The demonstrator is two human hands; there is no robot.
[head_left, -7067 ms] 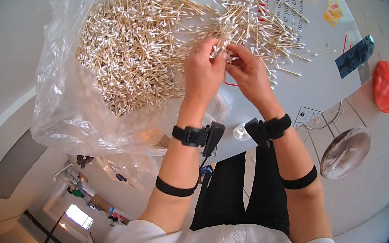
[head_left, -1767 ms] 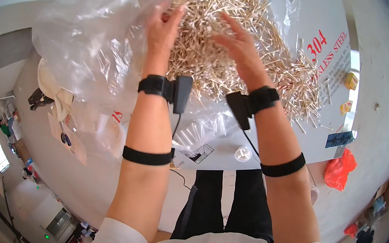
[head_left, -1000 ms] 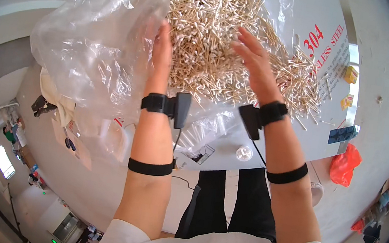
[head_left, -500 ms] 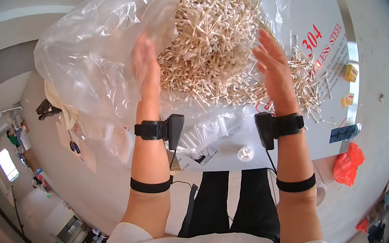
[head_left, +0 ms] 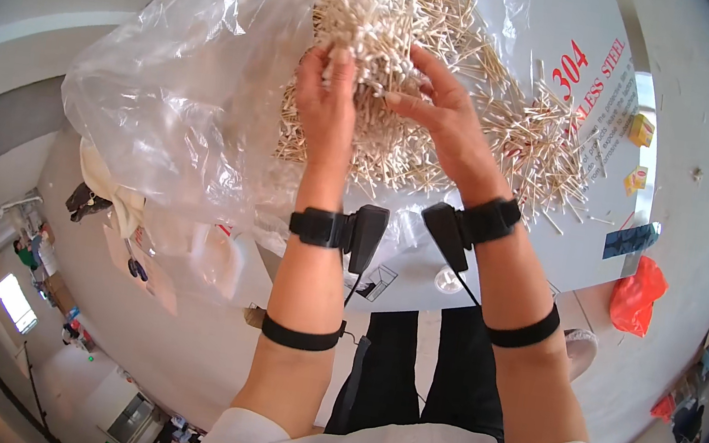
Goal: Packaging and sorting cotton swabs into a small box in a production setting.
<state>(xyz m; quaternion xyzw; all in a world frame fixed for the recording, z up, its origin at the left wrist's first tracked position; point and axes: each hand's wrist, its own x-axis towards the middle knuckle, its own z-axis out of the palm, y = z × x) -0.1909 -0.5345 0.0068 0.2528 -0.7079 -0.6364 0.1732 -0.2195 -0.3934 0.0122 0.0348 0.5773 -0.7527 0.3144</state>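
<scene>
A thick bunch of cotton swabs (head_left: 372, 29) is gathered between my two hands, many white tips turned up. My left hand (head_left: 327, 104) curls around its near left side. On the right side, my right hand (head_left: 446, 117) presses with bent fingers and thumb. Beneath and behind lies a large heap of loose swabs (head_left: 452, 9) with pale sticks, resting on a see-through plastic bag (head_left: 180, 106) that spreads to the left. More swabs (head_left: 546, 149) have spilled onto the board to the right. The underside of the bunch is hidden by my hands.
The grey board (head_left: 499, 287) with red print carries two small yellow boxes (head_left: 642, 130) and a dark blue packet (head_left: 630, 242) along its right edge. A small round see-through tub (head_left: 448, 279) stands near the front edge. A red plastic bag (head_left: 637, 296) lies beyond the right edge; scissors (head_left: 137, 269) lie at left.
Both hands have come inward from the sides of the heap and closed on a bunch of swabs. Its white tips now stand up between them.
</scene>
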